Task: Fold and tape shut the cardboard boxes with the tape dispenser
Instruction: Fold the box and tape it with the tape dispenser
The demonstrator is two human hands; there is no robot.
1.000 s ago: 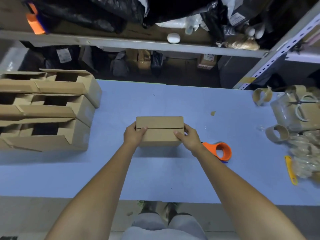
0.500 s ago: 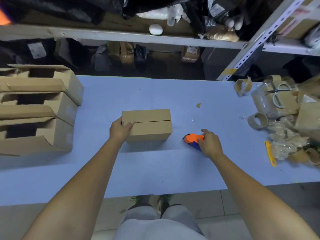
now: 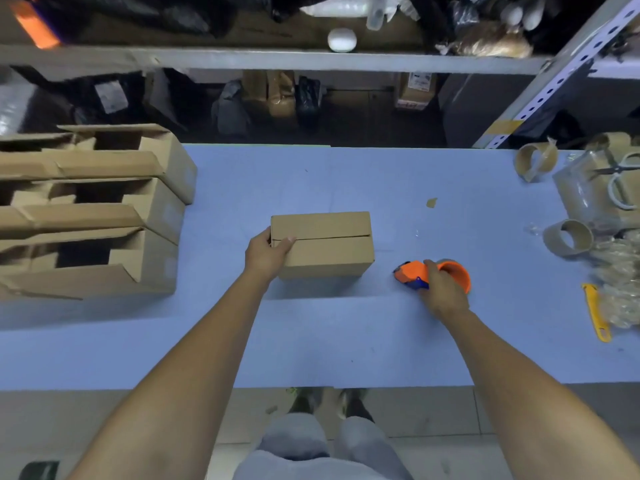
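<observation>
Cardboard boxes: three open boxes [image 3: 86,209] stacked in a row at the left end of the blue tabletop [image 3: 311,334], flaps up, touching one another. One closed box [image 3: 322,244] sits alone near the tabletop's middle, top flaps folded flat, seam between them running left to right, no tape visible on it. Left hand [image 3: 266,252] grips the closed box's left end, thumb lying on top across the seam, fingers wrapped round the side. Right of the box, apart from it, the orange tape dispenser [image 3: 433,273] lies on the tabletop. Right hand [image 3: 441,289] closed over it from above, fingers curled round its body; blue part shows under the thumb. Further right: a yellow cutter [image 3: 594,311] near the front edge, empty cardboard tape cores [image 3: 568,241], scissors [image 3: 620,183] on a clear roll at the far right.
</observation>
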